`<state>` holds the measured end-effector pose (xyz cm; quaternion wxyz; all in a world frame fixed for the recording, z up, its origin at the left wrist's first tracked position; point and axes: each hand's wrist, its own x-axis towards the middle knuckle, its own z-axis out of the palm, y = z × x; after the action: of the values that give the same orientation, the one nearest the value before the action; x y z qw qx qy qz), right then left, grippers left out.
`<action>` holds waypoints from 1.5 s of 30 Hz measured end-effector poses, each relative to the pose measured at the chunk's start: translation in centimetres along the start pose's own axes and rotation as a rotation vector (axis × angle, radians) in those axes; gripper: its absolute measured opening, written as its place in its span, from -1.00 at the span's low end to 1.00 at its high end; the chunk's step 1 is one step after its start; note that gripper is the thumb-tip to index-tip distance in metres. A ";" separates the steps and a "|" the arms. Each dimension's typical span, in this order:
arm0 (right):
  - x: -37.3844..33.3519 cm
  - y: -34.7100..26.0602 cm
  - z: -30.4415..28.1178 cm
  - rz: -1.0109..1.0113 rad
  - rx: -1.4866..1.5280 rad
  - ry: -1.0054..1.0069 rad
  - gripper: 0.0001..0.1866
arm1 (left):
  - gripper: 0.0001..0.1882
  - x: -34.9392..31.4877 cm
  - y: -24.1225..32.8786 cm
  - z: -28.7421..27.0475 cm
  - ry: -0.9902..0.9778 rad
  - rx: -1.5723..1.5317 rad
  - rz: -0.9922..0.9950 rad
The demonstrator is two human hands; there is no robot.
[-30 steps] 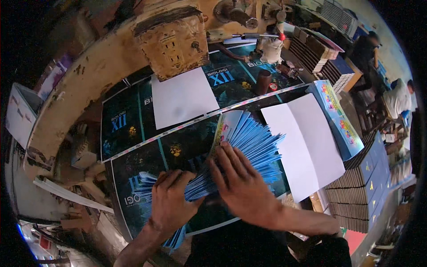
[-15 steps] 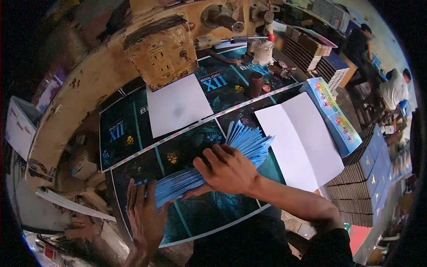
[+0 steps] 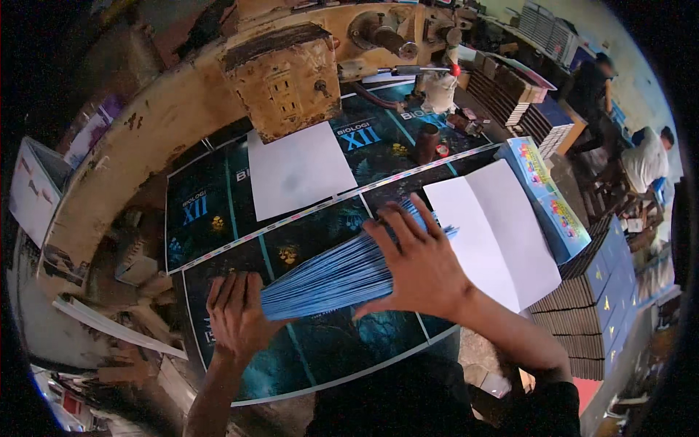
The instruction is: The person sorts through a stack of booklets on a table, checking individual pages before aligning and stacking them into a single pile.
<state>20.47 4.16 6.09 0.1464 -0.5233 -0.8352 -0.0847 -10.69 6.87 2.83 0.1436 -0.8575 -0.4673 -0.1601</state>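
A long stack of blue-edged paper sheets (image 3: 331,280) lies slantwise between my hands, over the dark printed sheets. It narrows at its left end and widens toward the right. My left hand (image 3: 239,309) is closed round the narrow end, its thumb along the near side. My right hand (image 3: 426,269) spans the wide end with fingers spread, the thumb at the near edge and the fingertips at the far side. Some sheet ends stick out past that hand, which hides part of the stack. Under it all are large dark printed sheets (image 3: 211,255) with teal lines.
Blank white paper (image 3: 302,175) lies at the back, and a folded white sheet (image 3: 488,226) at the right. A worn metal machine box (image 3: 284,84) overhangs the far edge. Book stacks (image 3: 582,306) and a colourful printed bundle (image 3: 546,200) stand at right. Two people work beyond.
My right hand has lifted slightly, moved right and spread its fingers. The stack's fanned right end is now mostly behind it. My left hand has closed more round the left end.
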 end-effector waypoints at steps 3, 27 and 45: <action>0.2 1.4 0.6 -0.048 -0.017 0.134 0.08 | -0.14 0.0 0.1 -0.1 0.065 0.065 0.069; -2.0 -0.4 -7.6 -0.035 0.218 -0.328 0.10 | -0.17 1.0 4.1 -11.3 -0.335 -0.255 -0.105; -1.0 1.0 -4.1 -0.100 0.293 -0.339 0.07 | 0.25 1.0 6.1 -7.1 -0.376 -0.332 0.048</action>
<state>22.41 2.54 9.56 0.0740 -0.4610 -0.8762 0.1196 -5.98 1.66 9.12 -0.0848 -0.8948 -0.4328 -0.0690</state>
